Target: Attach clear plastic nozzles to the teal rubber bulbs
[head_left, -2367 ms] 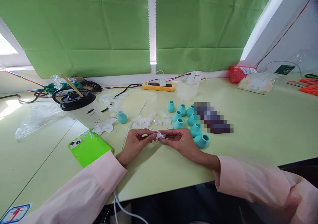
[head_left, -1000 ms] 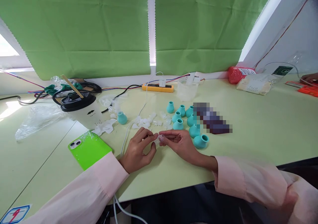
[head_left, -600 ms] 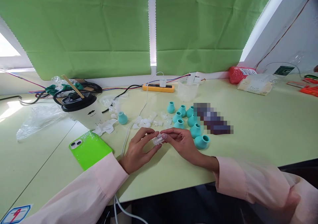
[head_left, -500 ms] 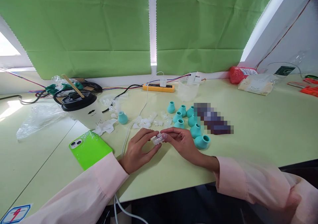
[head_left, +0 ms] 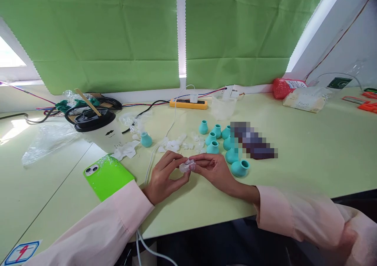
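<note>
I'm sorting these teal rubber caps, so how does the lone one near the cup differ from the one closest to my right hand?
The lone teal cap stands upright, narrow neck up, while the teal cap by the right hand lies tipped, its open mouth facing the right. The lone one sits apart beside the lidded cup; the other one sits at the near end of a cluster of caps. Both share the same teal colour and flared shape.

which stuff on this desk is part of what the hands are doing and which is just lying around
In hand:
- small clear plastic piece, pinched between left hand and right hand
- loose clear pieces
- teal rubber caps

Lying about:
- green phone
- lidded cup
- yellow power strip
- plastic bag
- red packet
</note>
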A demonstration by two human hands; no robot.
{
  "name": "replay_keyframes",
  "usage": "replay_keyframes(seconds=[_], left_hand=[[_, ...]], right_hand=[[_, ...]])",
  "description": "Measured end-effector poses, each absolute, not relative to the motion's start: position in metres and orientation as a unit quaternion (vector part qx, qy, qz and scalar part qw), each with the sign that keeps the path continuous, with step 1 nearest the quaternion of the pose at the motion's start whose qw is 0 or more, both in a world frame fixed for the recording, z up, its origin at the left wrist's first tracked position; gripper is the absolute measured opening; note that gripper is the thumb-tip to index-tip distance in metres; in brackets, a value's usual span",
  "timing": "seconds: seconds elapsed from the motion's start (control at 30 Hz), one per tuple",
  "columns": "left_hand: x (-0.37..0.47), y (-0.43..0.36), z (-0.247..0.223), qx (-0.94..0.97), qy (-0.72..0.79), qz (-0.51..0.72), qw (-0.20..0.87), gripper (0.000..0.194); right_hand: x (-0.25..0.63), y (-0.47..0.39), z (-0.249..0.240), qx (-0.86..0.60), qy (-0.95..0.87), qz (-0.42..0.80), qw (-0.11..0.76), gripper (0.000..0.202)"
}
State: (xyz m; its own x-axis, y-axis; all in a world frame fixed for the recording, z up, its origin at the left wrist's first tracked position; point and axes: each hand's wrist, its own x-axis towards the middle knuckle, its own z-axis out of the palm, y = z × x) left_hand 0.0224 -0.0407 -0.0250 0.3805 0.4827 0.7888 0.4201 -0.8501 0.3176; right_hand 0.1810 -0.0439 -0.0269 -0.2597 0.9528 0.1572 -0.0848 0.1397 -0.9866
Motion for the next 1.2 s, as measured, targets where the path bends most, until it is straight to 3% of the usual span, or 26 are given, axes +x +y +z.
replay_keyframes(seconds=[0.33, 0.47, 0.6, 0.73, 0.9, 1.2], left_hand=[[0.022, -0.041, -0.027, 0.831, 0.286, 0.473, 0.061, 0.025], [0.012, -0.038, -0.015, 0.839, 0.291, 0.455, 0.066, 0.037], [-0.001, -0.027, 0.003, 0.788, 0.373, 0.49, 0.033, 0.021], [-0.01, -0.013, 0.005, 0.797, 0.486, 0.358, -0.011, 0.018], [-0.009, -0.007, -0.009, 0.846, 0.506, 0.163, -0.041, 0.024], [-0.006, -0.009, -0.016, 0.861, 0.49, 0.099, -0.095, 0.022]], right_hand=[[0.182, -0.043, -0.028, -0.378, -0.601, 0.512, 0.483, 0.02], [0.182, -0.045, -0.023, -0.387, -0.574, 0.507, 0.514, 0.021], [0.182, -0.047, -0.017, -0.365, -0.532, 0.542, 0.538, 0.02], [0.181, -0.049, -0.017, -0.355, -0.526, 0.569, 0.523, 0.022], [0.182, -0.045, -0.022, -0.372, -0.549, 0.56, 0.497, 0.017], [0.18, -0.045, -0.027, -0.389, -0.607, 0.562, 0.405, 0.02]])
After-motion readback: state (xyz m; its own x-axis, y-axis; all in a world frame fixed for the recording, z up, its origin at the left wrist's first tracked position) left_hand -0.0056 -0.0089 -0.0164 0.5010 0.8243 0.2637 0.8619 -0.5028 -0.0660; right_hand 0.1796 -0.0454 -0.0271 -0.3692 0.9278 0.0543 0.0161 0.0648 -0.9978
